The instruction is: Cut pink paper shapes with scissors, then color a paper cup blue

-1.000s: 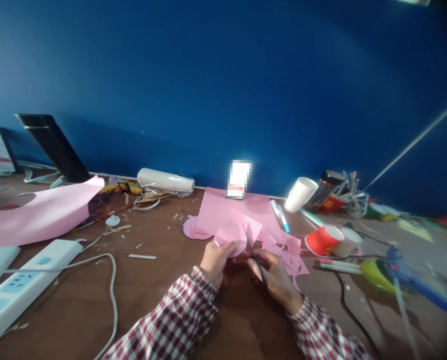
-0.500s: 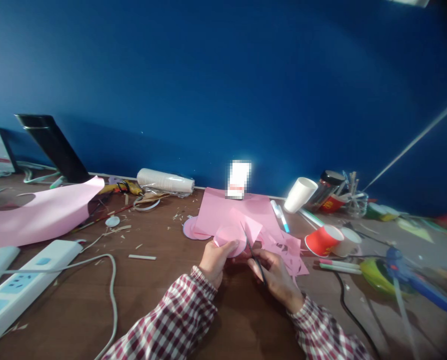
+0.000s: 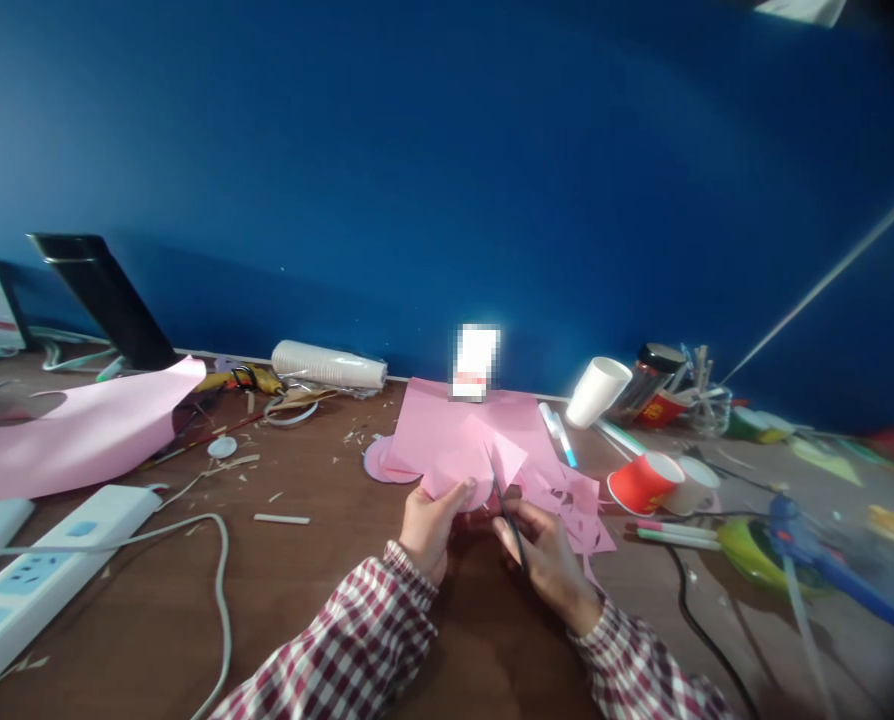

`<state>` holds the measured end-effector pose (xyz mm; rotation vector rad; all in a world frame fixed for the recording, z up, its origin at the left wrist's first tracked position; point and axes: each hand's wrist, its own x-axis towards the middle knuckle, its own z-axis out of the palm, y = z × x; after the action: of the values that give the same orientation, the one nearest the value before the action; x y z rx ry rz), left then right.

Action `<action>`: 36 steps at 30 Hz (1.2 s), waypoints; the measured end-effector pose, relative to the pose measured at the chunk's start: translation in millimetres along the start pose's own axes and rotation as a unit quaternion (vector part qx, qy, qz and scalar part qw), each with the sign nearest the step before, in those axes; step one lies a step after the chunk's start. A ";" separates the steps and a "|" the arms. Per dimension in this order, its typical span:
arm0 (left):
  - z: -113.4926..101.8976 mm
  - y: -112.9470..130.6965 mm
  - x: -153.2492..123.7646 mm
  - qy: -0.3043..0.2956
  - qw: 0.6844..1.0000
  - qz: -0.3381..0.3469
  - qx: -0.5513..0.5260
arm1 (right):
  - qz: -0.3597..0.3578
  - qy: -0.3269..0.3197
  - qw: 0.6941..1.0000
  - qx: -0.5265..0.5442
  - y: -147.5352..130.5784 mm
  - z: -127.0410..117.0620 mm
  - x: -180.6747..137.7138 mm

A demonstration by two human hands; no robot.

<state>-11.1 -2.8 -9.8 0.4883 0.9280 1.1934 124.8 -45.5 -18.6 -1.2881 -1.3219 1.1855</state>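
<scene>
My left hand (image 3: 432,525) pinches a small piece of pink paper (image 3: 456,472) above the brown table (image 3: 312,580). My right hand (image 3: 548,555) grips dark scissors (image 3: 507,505), whose blades point up into that paper. Both sleeves are red and white plaid. Behind the hands lie a larger pink sheet (image 3: 462,420) and pink cut-out scraps (image 3: 578,500).
A white power strip (image 3: 49,565) with its cable (image 3: 218,560) lies at the left, near a big pink sheet (image 3: 72,430). A sleeve of white cups (image 3: 327,365), a red cup (image 3: 638,482), a white cup (image 3: 601,390), markers (image 3: 676,530) and a glue gun (image 3: 799,545) crowd the back and right.
The pink paper in my left hand has turned slightly and the scissors have shifted a little along it. The view has dipped slightly.
</scene>
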 end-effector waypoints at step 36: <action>4.7 -5.3 -8.5 0.017 0.999 -0.042 0.008 | -0.010 0.002 1.000 -0.003 2.0 7.3 -2.7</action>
<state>-4.9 -11.9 -8.2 0.4397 0.9788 1.1219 117.9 -48.5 -21.5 -1.2787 -1.3346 1.1659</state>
